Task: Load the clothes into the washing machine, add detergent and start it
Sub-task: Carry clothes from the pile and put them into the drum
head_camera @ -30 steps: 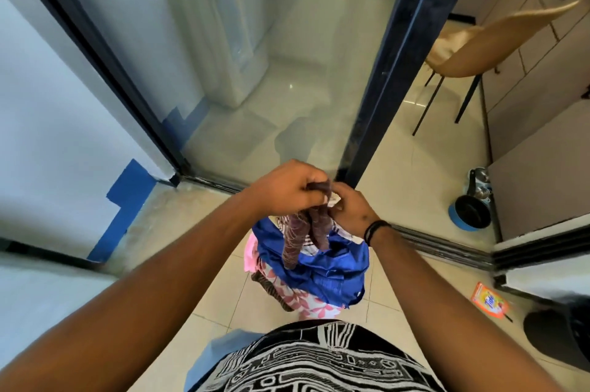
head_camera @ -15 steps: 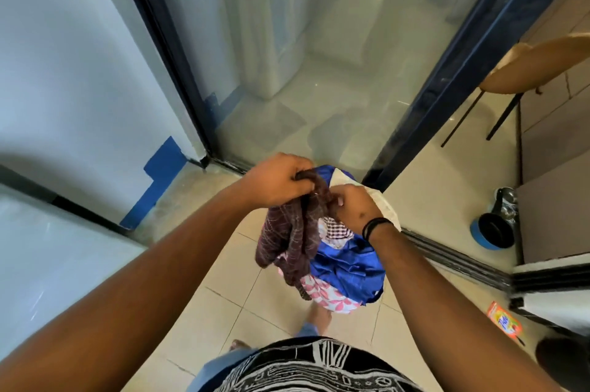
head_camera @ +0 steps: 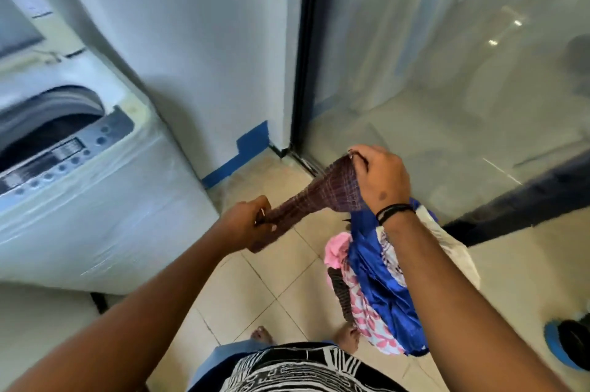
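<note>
Both of my hands are on one maroon checked garment (head_camera: 322,197), which is stretched between them above the tiled floor (head_camera: 255,283). My left hand (head_camera: 247,227) is clenched round its lower, twisted end, and my right hand (head_camera: 381,181) pinches its upper edge with curled fingers, a black band on the wrist just below. Under my right forearm hangs the bundle of other clothes (head_camera: 373,289): a shiny blue cloth, a pink floral piece, something white on the far side. I cannot tell exactly how the bundle is held, since my arm covers its top.

Off to my left stands the washing machine (head_camera: 79,200), a white top-loader wrapped in clear film. Its lid is up, the dark drum mouth shows, and the grey control panel with round buttons runs along the front edge. It is well apart from the garment. A glass door with a dark frame (head_camera: 301,50) stands ahead, and my bare toes show on the tiles below.
</note>
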### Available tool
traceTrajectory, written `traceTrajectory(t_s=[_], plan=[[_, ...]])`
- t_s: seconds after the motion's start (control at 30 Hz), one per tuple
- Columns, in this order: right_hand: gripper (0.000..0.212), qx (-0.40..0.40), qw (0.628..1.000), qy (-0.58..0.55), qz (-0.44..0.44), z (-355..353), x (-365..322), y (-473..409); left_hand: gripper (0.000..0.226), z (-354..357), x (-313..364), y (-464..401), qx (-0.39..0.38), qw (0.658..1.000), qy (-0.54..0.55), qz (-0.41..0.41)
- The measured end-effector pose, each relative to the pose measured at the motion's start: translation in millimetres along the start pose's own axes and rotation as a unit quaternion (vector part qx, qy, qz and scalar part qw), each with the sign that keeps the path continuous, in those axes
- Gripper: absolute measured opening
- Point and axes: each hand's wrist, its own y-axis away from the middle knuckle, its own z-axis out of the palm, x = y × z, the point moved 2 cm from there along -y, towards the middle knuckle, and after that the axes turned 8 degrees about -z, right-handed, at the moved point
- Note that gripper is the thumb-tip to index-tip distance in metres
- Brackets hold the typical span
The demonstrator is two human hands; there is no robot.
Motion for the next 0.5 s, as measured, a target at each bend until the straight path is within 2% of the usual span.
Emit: traceTrajectory(t_s=[0.1,0.17,0.27,0.4,0.5], plan=[[0.020,0.039,0.998,-0.024,-0.042,13.5,-54.0,-26.1,0.009,-9.5,-52.1,18.7,0.021,0.999,0.035,-0.031],[0.019,0.049,0.996,-0.049,-0.059,23.4,-84.5,-42.4,0.018,-12.7,-78.5,27.7,0.020,0.997,0.058,-0.055],[0.020,0.039,0.993,-0.098,-0.062,46.6,-123.3,-67.9,0.025,-19.6,-116.1,39.2,0.025,0.990,0.083,-0.107],[0.018,0.023,0.984,-0.164,-0.068,82.8,-163.4,-105.7,0.018,-41.3,-162.9,49.3,0.058,0.979,0.097,-0.171],[0.017,0.010,0.976,-0.202,-0.081,112.4,-199.0,-134.6,0.022,-79.7,-185.6,51.9,0.111,0.957,0.168,-0.207]])
